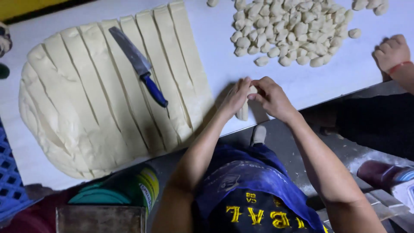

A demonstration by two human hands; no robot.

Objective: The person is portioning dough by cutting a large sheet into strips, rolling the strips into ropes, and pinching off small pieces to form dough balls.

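Both hands meet near the front edge of the white table [327, 73]. The left hand [236, 97] and the right hand [271, 98] are pinched together on the upper end of a dough strip [244, 111], thumbs and fingertips closed on it from either side. The rest of the strip runs down toward the table edge below the hands, lying on the white top.

To the left lies a large dough sheet [86, 112], rolled flat and slit into long parallel strips that still lie side by side. A knife [137, 64] with a grey blade and blue handle rests across those strips, blade pointing up-left, handle toward the hands.

At the top right sits a loose pile of small dough pieces [289, 30] — pale, rounded lumps heaped directly on the table, in no bowl or tray, with a few strays lying apart from the heap.

Another person's hand [391, 52], curled into a loose fist with a red band at the wrist, rests on the table's right edge, well apart from the working hands.

Below the table, at lower left, is a round green and yellow container [125, 190]; what it holds cannot be made out in the dark. A blue lattice crate [8, 181] shows at the left edge — its contents are out of view. The person wears a blue apron [254, 190] with yellow lettering.
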